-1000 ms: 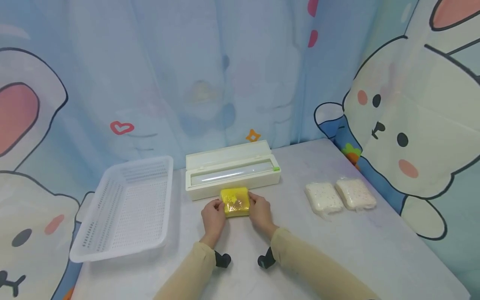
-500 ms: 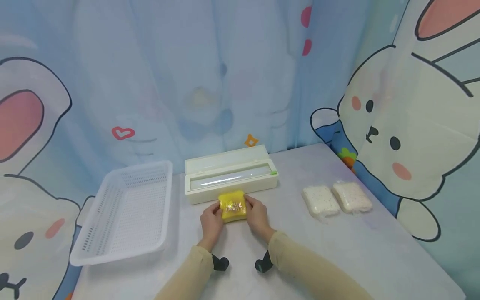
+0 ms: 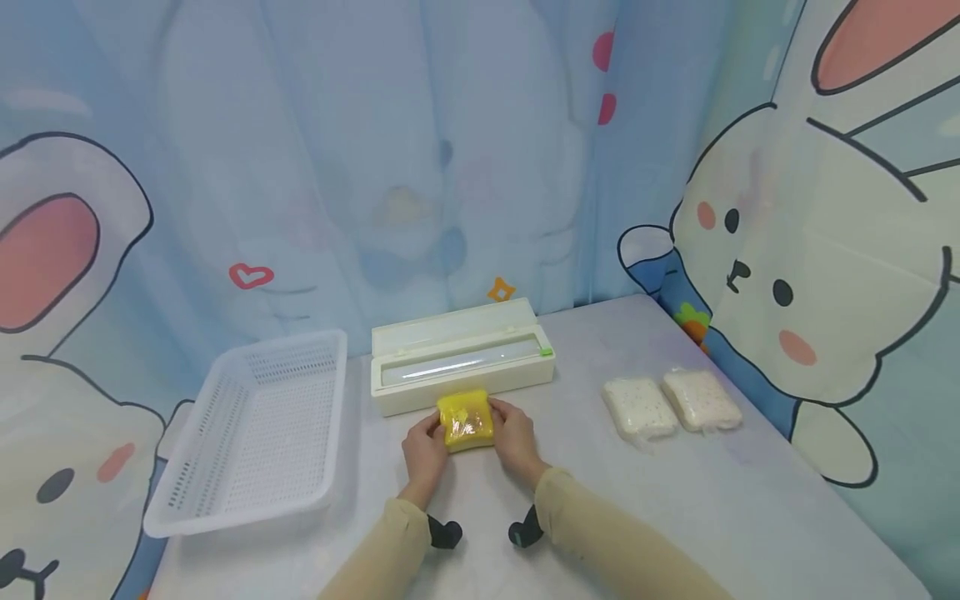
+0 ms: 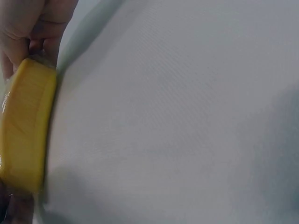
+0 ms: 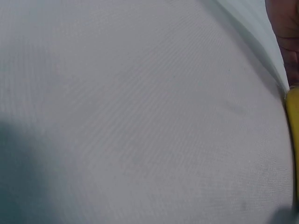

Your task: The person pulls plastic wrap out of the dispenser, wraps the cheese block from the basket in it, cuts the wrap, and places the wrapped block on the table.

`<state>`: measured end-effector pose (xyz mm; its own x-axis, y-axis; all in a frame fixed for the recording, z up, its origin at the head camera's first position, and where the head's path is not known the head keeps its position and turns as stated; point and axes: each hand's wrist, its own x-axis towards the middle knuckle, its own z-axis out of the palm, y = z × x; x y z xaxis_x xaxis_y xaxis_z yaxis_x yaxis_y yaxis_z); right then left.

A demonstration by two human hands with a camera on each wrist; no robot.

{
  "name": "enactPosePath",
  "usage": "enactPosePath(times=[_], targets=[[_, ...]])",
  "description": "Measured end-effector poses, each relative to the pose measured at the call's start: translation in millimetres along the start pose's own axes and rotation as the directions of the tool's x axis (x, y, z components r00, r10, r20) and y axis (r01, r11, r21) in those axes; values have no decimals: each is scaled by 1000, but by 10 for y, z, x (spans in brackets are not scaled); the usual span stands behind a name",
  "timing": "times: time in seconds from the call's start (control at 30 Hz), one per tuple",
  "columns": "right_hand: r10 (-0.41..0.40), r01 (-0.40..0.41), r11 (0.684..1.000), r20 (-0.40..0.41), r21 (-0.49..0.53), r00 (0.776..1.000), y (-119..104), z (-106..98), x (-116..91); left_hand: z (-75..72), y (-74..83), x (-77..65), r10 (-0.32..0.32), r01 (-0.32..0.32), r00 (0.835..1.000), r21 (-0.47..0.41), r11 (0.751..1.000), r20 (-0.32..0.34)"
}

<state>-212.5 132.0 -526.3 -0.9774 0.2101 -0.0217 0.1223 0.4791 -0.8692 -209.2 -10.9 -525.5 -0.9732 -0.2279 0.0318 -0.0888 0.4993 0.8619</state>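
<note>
A square yellow block [image 3: 467, 422], wrapped in shiny clear film with brownish patches on its upper face, lies on the table just in front of a long white cling film dispenser [image 3: 462, 392]. The left hand [image 3: 425, 454] holds the block's left side between thumb and fingers. From the opposite side, the right hand [image 3: 515, 437] grips its right edge. In the left wrist view, the side of the yellow block [image 4: 28, 128] shows smooth under the film, with fingers at its upper end. Only a sliver of the yellow block [image 5: 294, 121] enters the right wrist view.
The dispenser's lid [image 3: 453, 323] stands raised, showing a roll of clear film [image 3: 461, 361] inside. To the left is a white perforated basket [image 3: 333, 417]. Two film-wrapped whitish blocks [image 3: 640, 407] lie at right. A printed curtain [image 3: 322, 167] hangs behind the table [image 3: 600, 492].
The head view has tilted slightly, so the scene sits lower in the frame. Both hands keep hold of the yellow block at the same spot before the dispenser.
</note>
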Motion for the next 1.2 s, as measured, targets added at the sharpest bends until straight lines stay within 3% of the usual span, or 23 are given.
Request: enactPosePath(times=[0.27,0.57,0.87,1.2], targets=[[-14,15,1000,-23,27,1000,14,-20,-27,11,40,-34,-28,28,1000,-7,1000,-6],[-5,28,982,-128,186,992,-94,-95,-217,-81,177,71,76,-79,996,-68,995,-41],[44,-24,994,-180,111,983,-28,-73,-275,-1,168,10,8,-13,994,42,999,112],[71,-67,995,-67,70,995,-65,-88,-277,-43,265,8,-30,13,982,89,996,187]])
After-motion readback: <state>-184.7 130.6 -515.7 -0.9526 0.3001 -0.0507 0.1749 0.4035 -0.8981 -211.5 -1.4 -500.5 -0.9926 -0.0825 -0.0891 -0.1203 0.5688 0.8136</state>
